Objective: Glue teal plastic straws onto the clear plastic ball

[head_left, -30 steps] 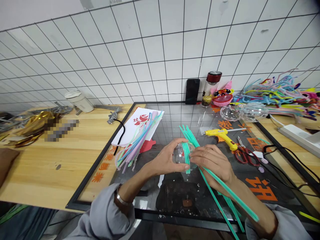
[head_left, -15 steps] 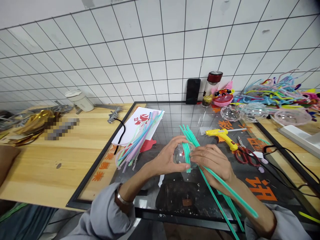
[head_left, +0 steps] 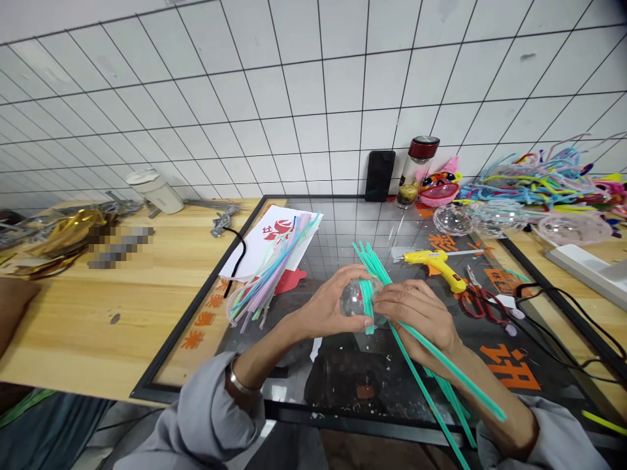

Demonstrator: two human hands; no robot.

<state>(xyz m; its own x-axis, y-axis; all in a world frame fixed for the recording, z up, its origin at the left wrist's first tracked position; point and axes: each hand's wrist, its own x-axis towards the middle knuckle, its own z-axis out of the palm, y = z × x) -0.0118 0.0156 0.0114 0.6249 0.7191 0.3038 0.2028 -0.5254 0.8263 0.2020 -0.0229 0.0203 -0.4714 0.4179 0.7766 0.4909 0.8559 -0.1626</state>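
Note:
My left hand (head_left: 333, 303) grips a clear plastic ball (head_left: 350, 299) from its left side, thumb below and fingers above. Green pipe cleaner strips (head_left: 367, 303) lie side by side across the ball. My right hand (head_left: 418, 316) is at the ball's right side, its fingers pinched on a green pipe cleaner (head_left: 455, 369) whose tail runs down over the wrist. Beneath that hand, several loose green pipe cleaners (head_left: 375, 261) lie across the dark glass panel (head_left: 337, 228). The pinching fingertips hide where that strip meets the ball.
Right of my hands lie a yellow glue gun (head_left: 438, 264) and red-handled scissors (head_left: 482, 303) with black cords. Pastel pipe cleaners (head_left: 269, 274) rest on white paper (head_left: 255, 235) at left. A phone (head_left: 380, 176), a glass bottle (head_left: 416, 173) and clear plastic shells (head_left: 453, 220) stand farther back.
My hands hold nearly the same pose on the ball and the green pipe cleaner. The view has shifted very slightly; nothing else visibly moved.

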